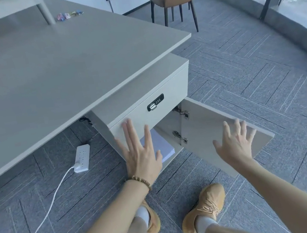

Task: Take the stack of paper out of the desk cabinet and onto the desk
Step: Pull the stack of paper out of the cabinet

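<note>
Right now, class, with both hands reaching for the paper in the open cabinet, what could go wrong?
1. The stack of paper lies loose and unbound; lifted by one edge, sheets could slide apart.
2. The open cabinet door stands beside the right hand and could get knocked.
3. The drawer with the combination lock overhangs the opening, where the left hand could catch as it lifts.
4. The power strip cord crosses the floor, a possible tripping hazard.
</note>
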`<state>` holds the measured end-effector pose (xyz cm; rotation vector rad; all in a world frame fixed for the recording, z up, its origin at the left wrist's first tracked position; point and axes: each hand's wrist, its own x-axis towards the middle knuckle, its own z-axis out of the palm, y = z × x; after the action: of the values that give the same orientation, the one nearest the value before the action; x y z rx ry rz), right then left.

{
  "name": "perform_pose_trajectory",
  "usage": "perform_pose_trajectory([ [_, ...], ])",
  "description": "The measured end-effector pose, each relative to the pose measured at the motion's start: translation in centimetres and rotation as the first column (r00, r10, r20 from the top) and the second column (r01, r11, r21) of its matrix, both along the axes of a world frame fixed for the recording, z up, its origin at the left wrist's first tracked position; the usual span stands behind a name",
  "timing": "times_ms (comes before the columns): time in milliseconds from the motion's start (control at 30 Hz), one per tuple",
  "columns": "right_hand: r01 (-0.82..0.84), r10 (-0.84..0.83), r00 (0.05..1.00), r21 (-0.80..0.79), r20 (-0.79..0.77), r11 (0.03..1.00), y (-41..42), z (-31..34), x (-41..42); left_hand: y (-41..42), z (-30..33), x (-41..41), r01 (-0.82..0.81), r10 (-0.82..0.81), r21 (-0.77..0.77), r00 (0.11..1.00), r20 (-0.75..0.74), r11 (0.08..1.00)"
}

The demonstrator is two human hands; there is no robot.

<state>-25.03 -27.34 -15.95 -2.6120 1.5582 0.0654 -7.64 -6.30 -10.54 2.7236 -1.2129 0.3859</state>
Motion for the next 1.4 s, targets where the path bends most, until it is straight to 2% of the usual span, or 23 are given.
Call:
perform_pose_trajectory([
  [67, -0.079, 0.08, 0.997, -0.026, 0.005, 0.997, 0.3, -0.8, 1.0, 0.0, -3.0, -1.4, 0.017, -0.012, 0.044, 0.995, -0.099, 0.999],
  [167, -0.196, 0.196, 0.98, -0.008, 0.039, 0.981, 0.8, -3.1, 3.0, -0.7, -7.7, -1.9, -0.028, 0.058, 0.097, 0.946, -0.32, 0.995],
  [300, -0.273, 0.263, 0.962, 0.169, 0.079, 0.947, 1.1, -7.1, 6.5, -1.9, -13.8, -0.2, -0.175, 0.181, 0.068, 0.794, -0.581, 0.982],
  [500, -0.249, 0.224, 0.969, 0.43, 0.107, 0.868, 0.3, -14.6, 11.3, -3.7, -22.3, 3.5, -0.251, 0.29, 0.173, 0.568, -0.77, 0.952],
  [667, -0.207, 0.187, 0.978, 0.596, 0.096, 0.776, -0.5, -22.1, 14.5, -5.4, -27.9, 5.8, -0.326, 0.348, 0.211, 0.455, -0.82, 0.922],
  [800, -0.201, 0.193, 0.977, 0.669, 0.087, 0.715, -1.0, -26.4, 16.3, -6.6, -31.1, 7.4, -0.389, 0.394, 0.243, 0.378, -0.838, 0.888],
  [1033, -0.184, 0.099, 0.982, 0.684, 0.162, 0.706, -2.3, -31.6, 20.1, -8.4, -35.8, 10.7, -0.615, 0.475, 0.244, 0.246, -0.845, 0.75],
  [1267, -0.2, 0.068, 0.974, 0.682, 0.215, 0.704, -4.0, -35.1, 21.9, -9.7, -38.7, 11.7, -0.643, 0.482, 0.271, 0.176, -0.858, 0.716],
  [1400, -0.231, 0.1, 0.969, 0.684, 0.226, 0.692, -4.9, -36.6, 22.6, -10.3, -40.2, 11.8, -0.668, 0.518, 0.289, 0.168, -0.839, 0.685],
])
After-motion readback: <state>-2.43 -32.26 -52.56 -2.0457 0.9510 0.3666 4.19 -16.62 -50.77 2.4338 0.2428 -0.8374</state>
